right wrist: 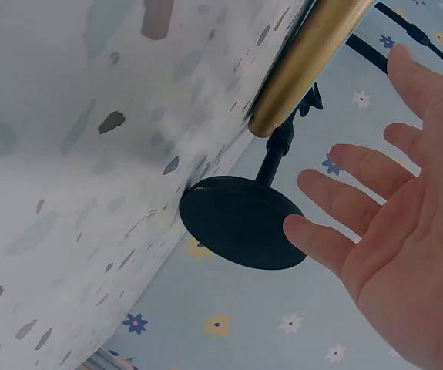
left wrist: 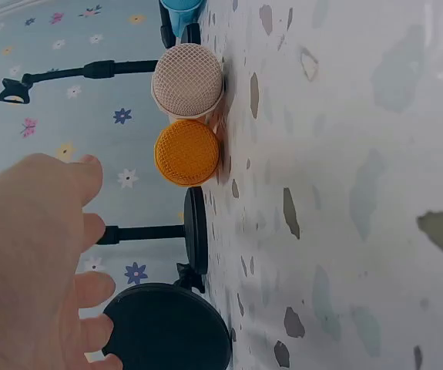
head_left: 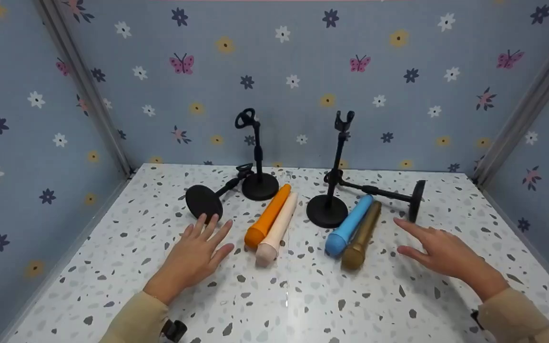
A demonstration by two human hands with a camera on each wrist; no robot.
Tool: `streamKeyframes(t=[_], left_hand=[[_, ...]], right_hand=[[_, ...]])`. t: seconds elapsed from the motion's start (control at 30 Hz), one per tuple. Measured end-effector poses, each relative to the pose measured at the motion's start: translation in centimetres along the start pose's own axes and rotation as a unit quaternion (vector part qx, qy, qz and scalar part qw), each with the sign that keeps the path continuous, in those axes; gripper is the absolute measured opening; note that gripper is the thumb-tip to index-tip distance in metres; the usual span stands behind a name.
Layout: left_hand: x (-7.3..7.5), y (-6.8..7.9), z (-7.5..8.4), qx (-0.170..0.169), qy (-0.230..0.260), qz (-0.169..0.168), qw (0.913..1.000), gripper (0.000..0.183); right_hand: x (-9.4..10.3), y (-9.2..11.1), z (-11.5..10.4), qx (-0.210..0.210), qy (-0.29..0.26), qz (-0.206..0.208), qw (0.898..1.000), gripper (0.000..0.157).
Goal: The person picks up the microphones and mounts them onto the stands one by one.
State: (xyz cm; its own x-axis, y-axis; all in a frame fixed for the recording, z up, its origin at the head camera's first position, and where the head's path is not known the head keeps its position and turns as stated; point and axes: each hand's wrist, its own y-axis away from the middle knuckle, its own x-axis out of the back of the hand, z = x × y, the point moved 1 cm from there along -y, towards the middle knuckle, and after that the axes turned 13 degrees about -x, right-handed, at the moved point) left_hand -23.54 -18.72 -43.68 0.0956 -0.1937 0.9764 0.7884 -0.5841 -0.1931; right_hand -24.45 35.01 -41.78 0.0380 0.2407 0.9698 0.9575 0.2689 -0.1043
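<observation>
My left hand (head_left: 192,259), fingers spread, is just in front of a tipped black microphone stand (head_left: 204,202); it holds nothing. To its right lie an orange microphone (head_left: 267,219) and a cream microphone (head_left: 278,228), side by side. My right hand (head_left: 446,252) reaches in from the right with fingers extended and nothing in its grasp. Its fingertips are near the round base of another fallen microphone stand (head_left: 416,200). A blue microphone (head_left: 348,226) and a gold microphone (head_left: 362,236) lie left of that hand. In the right wrist view the gold microphone (right wrist: 310,65) appears apart from the fingers.
Two black microphone stands are upright at the back, one with a ring-shaped holder (head_left: 259,152) and one with a forked clip (head_left: 335,166). The white speckled table (head_left: 274,305) ends at a flower-patterned back wall (head_left: 293,62), with side panels left and right.
</observation>
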Motion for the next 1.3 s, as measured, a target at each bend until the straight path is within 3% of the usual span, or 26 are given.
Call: streamKeyframes(t=[0.13, 0.33, 0.43, 0.73, 1.03, 1.3], left_hand=[[-0.1, -0.5, 0.2, -0.012, 0.025, 0.013, 0.9995, 0.062], [-0.3, -1.3, 0.4, -0.053, 0.035, 0.083, 0.9945, 0.054], [-0.5, -1.7, 0.5, -0.068, 0.028, 0.097, 0.9926, 0.049], [-1.4, -2.8, 0.5, -0.071, 0.016, 0.066, 0.9952, 0.042], [-2.6, -3.3, -0.1, -0.087, 0.01, 0.036, 0.9955, 0.037], [-2.9, -3.8, -0.1, -0.063, 0.006, 0.02, 0.9978, 0.037]], right_hand=[[-0.1, -0.6, -0.7, 0.022, 0.009, 0.02, 1.0, 0.052], [-0.7, -1.9, -1.5, 0.076, 0.014, 0.06, 0.995, 0.041], [-1.2, -2.5, -1.7, 0.1, 0.019, 0.068, 0.992, 0.04], [-2.4, -4.1, -2.3, 0.158, 0.017, 0.048, 0.986, 0.044], [-3.2, -5.3, -2.8, 0.164, 0.008, 0.014, 0.986, 0.053], [-4.0, -6.1, -3.3, 0.182, 0.014, 0.013, 0.983, 0.049]])
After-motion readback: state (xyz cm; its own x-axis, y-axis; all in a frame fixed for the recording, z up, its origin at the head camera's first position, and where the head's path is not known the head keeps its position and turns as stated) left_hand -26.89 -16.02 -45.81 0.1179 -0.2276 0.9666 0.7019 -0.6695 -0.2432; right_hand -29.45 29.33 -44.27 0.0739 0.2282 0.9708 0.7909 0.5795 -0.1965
